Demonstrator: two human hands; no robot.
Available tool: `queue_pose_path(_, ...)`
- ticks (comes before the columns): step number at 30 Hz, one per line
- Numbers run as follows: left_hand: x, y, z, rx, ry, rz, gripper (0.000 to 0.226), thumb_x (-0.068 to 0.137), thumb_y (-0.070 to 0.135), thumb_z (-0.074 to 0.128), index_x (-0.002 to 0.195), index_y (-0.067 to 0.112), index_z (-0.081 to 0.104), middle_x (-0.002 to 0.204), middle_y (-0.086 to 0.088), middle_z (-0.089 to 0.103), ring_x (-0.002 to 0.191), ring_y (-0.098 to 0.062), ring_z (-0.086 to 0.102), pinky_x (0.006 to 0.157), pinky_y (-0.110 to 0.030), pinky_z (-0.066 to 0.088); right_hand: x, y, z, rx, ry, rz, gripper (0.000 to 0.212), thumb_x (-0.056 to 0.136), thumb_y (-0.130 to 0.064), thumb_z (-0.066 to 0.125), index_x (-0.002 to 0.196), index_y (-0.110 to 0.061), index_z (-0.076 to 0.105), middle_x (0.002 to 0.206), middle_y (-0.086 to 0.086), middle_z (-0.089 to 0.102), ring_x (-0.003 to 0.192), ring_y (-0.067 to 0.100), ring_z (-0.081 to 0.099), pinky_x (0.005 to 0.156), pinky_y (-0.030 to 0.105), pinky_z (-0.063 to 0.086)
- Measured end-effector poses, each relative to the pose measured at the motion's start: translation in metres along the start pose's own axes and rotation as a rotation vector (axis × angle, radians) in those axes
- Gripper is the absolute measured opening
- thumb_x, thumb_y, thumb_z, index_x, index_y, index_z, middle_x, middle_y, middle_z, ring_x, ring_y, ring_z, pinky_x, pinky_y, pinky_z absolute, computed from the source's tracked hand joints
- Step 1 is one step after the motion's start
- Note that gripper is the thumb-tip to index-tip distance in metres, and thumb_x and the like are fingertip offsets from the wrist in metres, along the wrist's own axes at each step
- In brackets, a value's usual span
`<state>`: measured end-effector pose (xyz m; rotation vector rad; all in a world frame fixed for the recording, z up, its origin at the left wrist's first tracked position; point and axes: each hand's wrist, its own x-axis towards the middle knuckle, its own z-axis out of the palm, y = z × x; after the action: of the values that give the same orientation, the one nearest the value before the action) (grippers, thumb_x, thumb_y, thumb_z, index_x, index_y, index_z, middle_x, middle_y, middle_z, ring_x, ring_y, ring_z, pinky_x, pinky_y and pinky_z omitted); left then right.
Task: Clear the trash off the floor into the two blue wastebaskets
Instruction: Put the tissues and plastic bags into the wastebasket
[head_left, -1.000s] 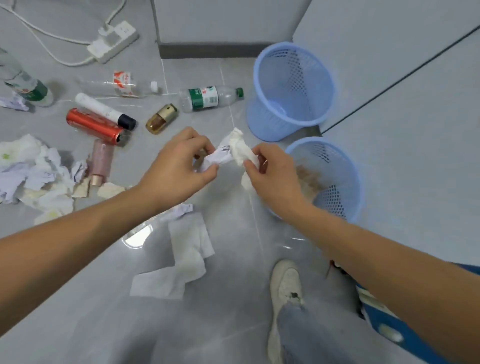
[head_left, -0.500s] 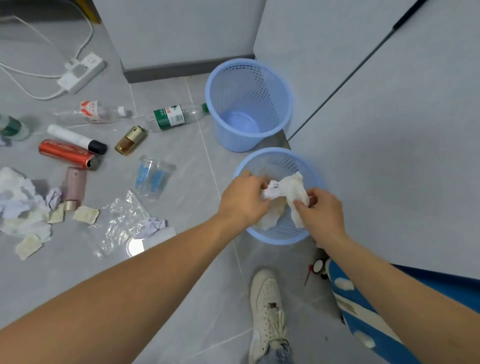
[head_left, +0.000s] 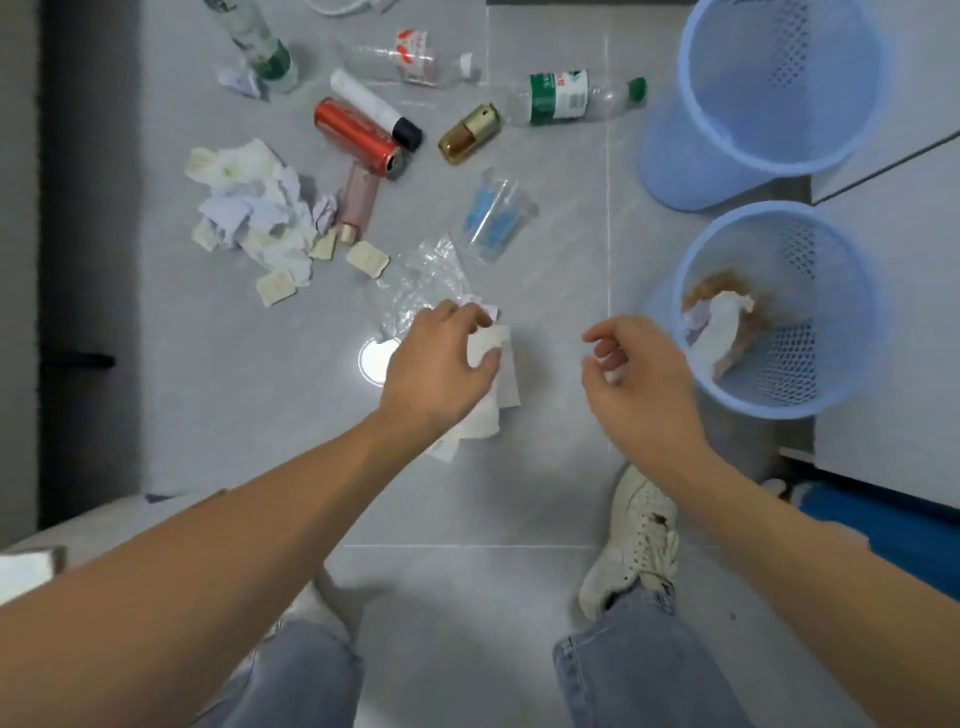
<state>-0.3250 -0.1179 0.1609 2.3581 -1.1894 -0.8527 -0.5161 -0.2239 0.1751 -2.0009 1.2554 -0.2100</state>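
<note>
Tissue (head_left: 493, 364) is what my left hand (head_left: 439, 366) has hold of: fingers curled over the top of a soft white sheet lying flat on the floor (head_left: 208, 415), thumb pinching its near edge, because this piece sits closest to me. My right hand (head_left: 636, 374) hangs beside it with fingers loosely curled and nothing in them, between the tissue and the near basket (head_left: 841, 395), well placed to help or to reach for something else.

That near basket, a blue plastic tub with mesh walls, already holds crumpled white paper (head_left: 719, 327) over something brownish I cannot make out. The far basket (head_left: 670, 156) looks bare inside. Both stand at my right against the cabinet, so each piece has only a short way to go.

Much litter remains. Just beyond my left hand lies a crinkly clear wrapper (head_left: 426, 275), then a clear plastic cup (head_left: 496, 218) on its side. Further off, a heap of wadded tissues (head_left: 254, 208) with small cream squares at its edge, a pink tube (head_left: 358, 208), a glossy red can (head_left: 358, 137), a white tube with a black cap (head_left: 374, 109), a squat gold bottle (head_left: 470, 134), and three clear plastic bottles, one green-labelled bottle (head_left: 566, 98) nearest the far basket. By my guess, soft paper suits the near basket, hard containers the other.
</note>
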Motion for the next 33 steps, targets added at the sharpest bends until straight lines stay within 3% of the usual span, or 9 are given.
queue_pose_path(4,-0.040,-0.084,0.010,-0.038,0.018,-0.232,0.031,0.090,0.039,0.064,0.118,0.027,0.064,0.113,0.008,0.062,0.107,-0.017,0.058,0.084,-0.040,0.052,-0.017,-0.003,0.082,-0.066,-0.184,-0.028,0.023,0.085,-0.017,0.068,0.103,-0.031,0.063,0.097,-0.012,0.054,0.083,0.004,0.057,0.076,0.033,0.053)
queue_pose_path(7,-0.055,-0.131,0.037,-0.066,0.013,-0.346,0.036,0.089,0.037,0.065,0.123,0.027,0.063,0.117,0.005,0.062,0.109,-0.019,0.058,0.085,-0.039,0.053,-0.022,0.010,0.135,-0.178,-0.319,-0.071,0.025,0.087,-0.021,0.069,0.111,-0.029,0.064,0.105,-0.010,0.055,0.097,0.013,0.059,0.079,0.035,0.052)
queue_pose_path(10,-0.059,-0.163,0.073,-0.060,-0.048,-0.392,0.045,0.087,0.039,0.065,0.130,0.029,0.060,0.123,0.002,0.057,0.116,-0.021,0.054,0.087,-0.041,0.053,-0.018,0.028,0.176,-0.316,-0.433,-0.095,0.037,0.088,-0.022,0.070,0.123,-0.027,0.061,0.119,-0.006,0.050,0.113,0.020,0.050,0.084,0.038,0.052)
queue_pose_path(16,-0.042,-0.193,0.136,-0.007,-0.136,-0.281,0.066,0.078,0.058,0.072,0.137,0.048,0.045,0.134,0.007,0.036,0.125,-0.018,0.038,0.087,-0.038,0.052,0.007,0.063,0.230,-0.537,-0.487,-0.187,0.059,0.084,-0.023,0.073,0.138,-0.029,0.049,0.134,-0.003,0.038,0.122,0.023,0.037,0.081,0.038,0.055)
queue_pose_path(20,-0.031,-0.202,0.159,0.145,-0.186,-0.188,0.073,0.073,0.045,0.080,0.136,0.043,0.044,0.135,0.003,0.029,0.123,-0.021,0.034,0.088,-0.039,0.053,0.018,0.078,0.244,-0.591,-0.510,-0.175,0.046,0.085,-0.018,0.070,0.125,-0.027,0.051,0.123,-0.003,0.040,0.115,0.022,0.041,0.073,0.041,0.055)
queue_pose_path(23,-0.028,-0.209,0.171,0.168,-0.158,-0.147,0.061,0.079,0.025,0.071,0.132,0.038,0.044,0.127,0.003,0.031,0.115,-0.022,0.036,0.076,-0.034,0.050,0.021,0.087,0.248,-0.567,-0.497,-0.182,0.030,0.089,-0.015,0.064,0.116,-0.022,0.054,0.115,-0.001,0.047,0.106,0.022,0.048,0.072,0.039,0.051)
queue_pose_path(26,-0.028,-0.213,0.174,0.108,-0.157,-0.120,0.043,0.087,0.018,0.062,0.126,0.033,0.049,0.122,0.006,0.041,0.110,-0.020,0.044,0.068,-0.034,0.048,0.023,0.093,0.245,-0.516,-0.522,-0.147,0.018,0.090,-0.011,0.056,0.107,-0.016,0.060,0.104,0.004,0.061,0.100,0.028,0.057,0.075,0.039,0.047)
queue_pose_path(33,-0.030,-0.209,0.159,0.028,-0.078,-0.102,0.024,0.086,0.008,0.060,0.100,0.025,0.052,0.104,0.010,0.049,0.091,-0.018,0.051,0.063,-0.034,0.045,0.021,0.096,0.228,-0.472,-0.522,-0.133,0.021,0.087,-0.006,0.053,0.104,-0.015,0.060,0.102,0.001,0.060,0.097,0.026,0.056,0.074,0.037,0.044)
